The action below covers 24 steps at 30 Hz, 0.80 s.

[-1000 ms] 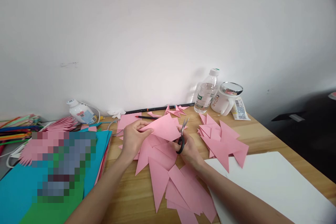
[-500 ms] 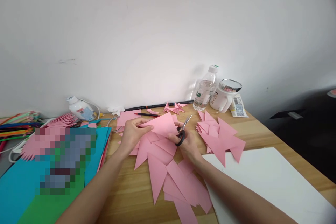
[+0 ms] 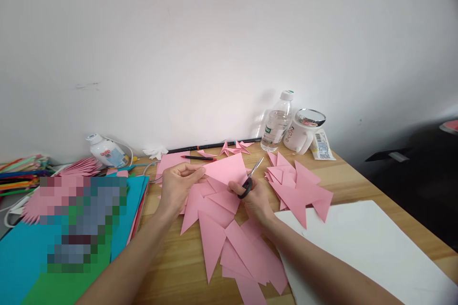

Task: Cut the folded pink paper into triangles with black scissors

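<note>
My left hand pinches the left end of a pink sheet of paper between thumb and fingers. At the sheet's lower right edge is my right hand, closed round the black-handled scissors. The silver blades point up and to the right, away from the sheet. Whether the right thumb still touches the paper, I cannot tell. Beneath both hands spreads a loose pile of pink paper pieces, several of them triangles. More pink triangles are heaped to the right.
A water bottle, a lidded white mug and a small packet stand by the wall. A white board lies right. Left are coloured sheets, a white bottle and pipe cleaners. A pencil lies behind.
The pink sheet has shifted slightly right and looks flatter toward me. My right fingers have drawn back from behind its right edge, with the scissors still in that hand. The view has shifted slightly.
</note>
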{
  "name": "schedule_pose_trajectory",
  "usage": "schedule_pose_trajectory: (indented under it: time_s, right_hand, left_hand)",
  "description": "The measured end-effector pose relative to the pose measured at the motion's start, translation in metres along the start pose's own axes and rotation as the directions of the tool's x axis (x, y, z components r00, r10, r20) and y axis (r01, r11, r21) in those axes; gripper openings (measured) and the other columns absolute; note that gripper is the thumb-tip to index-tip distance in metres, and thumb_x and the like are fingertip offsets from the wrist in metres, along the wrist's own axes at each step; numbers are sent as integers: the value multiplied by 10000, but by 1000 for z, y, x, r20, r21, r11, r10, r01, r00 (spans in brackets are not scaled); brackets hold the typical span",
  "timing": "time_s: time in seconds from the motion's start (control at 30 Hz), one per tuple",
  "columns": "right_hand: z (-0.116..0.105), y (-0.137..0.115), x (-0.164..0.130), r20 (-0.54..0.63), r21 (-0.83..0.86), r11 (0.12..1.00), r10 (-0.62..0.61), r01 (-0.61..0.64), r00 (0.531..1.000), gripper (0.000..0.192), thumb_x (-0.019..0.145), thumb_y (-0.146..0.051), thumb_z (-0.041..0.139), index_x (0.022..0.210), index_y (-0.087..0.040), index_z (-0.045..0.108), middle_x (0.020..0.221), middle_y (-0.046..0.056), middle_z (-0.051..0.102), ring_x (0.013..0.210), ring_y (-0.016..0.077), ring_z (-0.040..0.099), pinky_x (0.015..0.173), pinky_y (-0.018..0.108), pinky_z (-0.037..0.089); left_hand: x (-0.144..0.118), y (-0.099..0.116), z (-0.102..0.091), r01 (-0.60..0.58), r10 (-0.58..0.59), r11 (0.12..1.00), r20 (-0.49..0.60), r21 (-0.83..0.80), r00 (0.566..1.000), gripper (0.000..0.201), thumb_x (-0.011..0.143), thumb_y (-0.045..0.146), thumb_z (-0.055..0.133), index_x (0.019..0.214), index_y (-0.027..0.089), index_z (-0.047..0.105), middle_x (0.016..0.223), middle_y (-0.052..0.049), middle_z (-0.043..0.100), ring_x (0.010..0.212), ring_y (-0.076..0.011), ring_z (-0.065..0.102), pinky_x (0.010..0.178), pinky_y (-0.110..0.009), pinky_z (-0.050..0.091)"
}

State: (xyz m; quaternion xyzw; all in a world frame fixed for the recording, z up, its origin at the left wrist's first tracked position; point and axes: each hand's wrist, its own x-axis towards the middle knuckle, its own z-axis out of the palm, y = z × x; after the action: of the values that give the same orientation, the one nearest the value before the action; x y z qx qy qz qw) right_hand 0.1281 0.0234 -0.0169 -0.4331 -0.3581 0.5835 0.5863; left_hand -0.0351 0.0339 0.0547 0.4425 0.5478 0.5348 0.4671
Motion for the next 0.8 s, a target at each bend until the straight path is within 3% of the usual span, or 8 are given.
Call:
schedule_pose_trajectory:
  time_s: [0.07, 0.17, 0.3, 0.53, 0.7, 0.8]
  right_hand:
    - [-1, 0, 0, -8, -5, 1000, 3, -3, 1000, 325, 544, -315, 748, 775, -168, 573, 657, -4, 594, 624, 172, 580, 624, 303, 500]
    - [-1, 2, 1, -10, 16, 1000, 3, -3, 1000, 345, 537, -303, 755, 787, -159, 566, 657, -8, 592, 627, 174, 592, 606, 295, 504]
    - [0, 3, 0, 36, 16, 1000, -12, 11, 999, 350, 560, -271, 749, 838, -162, 567, 675, -7, 621, 612, 169, 605, 614, 289, 497]
    - [1, -2, -2, 50, -34, 999, -14, 15, 999, 372, 577, -296, 746, 863, -151, 557, 618, -15, 605, 577, 169, 608, 576, 282, 483]
    - [4, -5, -3, 82, -74, 997, 9, -3, 997, 399, 554, -337, 753, 835, -154, 538, 624, -14, 601, 543, 161, 598, 554, 286, 485]
    - [5, -6, -4, 127, -73, 997, -9, 18, 992, 404, 561, -343, 747, 844, -157, 526, 662, 1, 625, 551, 162, 601, 549, 284, 478]
  left_hand:
    - [1, -4, 0, 3, -3, 998, 5, -57, 1000, 186, 551, 231, 753, 652, 122, 643, 626, -4, 661, 580, -121, 621, 632, -253, 526]
    - [2, -11, 2, 51, -37, 989, 105, -135, 994, 186, 578, 226, 744, 721, 147, 654, 627, 20, 657, 573, -106, 622, 633, -242, 526]
    - [-1, -19, 8, 171, -143, 981, 263, -87, 954, 205, 639, 278, 707, 701, 85, 676, 651, -71, 690, 633, -175, 659, 692, -309, 538]
    - [-4, -22, 12, 153, -133, 981, 159, -122, 978, 203, 637, 272, 707, 648, 72, 677, 619, -96, 701, 598, -206, 667, 667, -351, 558]
    - [-9, -21, 13, 217, -206, 976, 262, -15, 943, 204, 623, 265, 714, 666, 66, 697, 689, -119, 714, 655, -212, 675, 734, -340, 547]
    - [-11, -19, 13, 239, -252, 967, 220, 85, 942, 221, 619, 274, 714, 692, 66, 705, 705, -126, 714, 666, -218, 677, 723, -322, 544]
